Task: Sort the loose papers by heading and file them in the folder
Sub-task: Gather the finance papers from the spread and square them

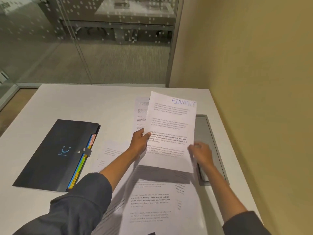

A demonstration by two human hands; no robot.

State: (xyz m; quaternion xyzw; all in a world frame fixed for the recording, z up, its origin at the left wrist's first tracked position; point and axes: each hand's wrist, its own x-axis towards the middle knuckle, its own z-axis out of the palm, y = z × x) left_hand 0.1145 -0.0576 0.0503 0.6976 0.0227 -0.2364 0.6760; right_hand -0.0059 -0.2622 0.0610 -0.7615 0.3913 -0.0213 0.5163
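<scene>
Holding FINANCE sheet: light, floppy; my left hand pinches its edge, right hand blurred, grip unclear; folder closed.

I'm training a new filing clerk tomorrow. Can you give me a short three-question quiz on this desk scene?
1. What heading is handwritten on the raised sheet?
2. True or false: the dark folder lies open.
3. Which hand pinches the sheet's left edge: A) left hand B) right hand?

Key: 1. FINANCE. 2. False, its strap is fastened. 3. A.
</scene>
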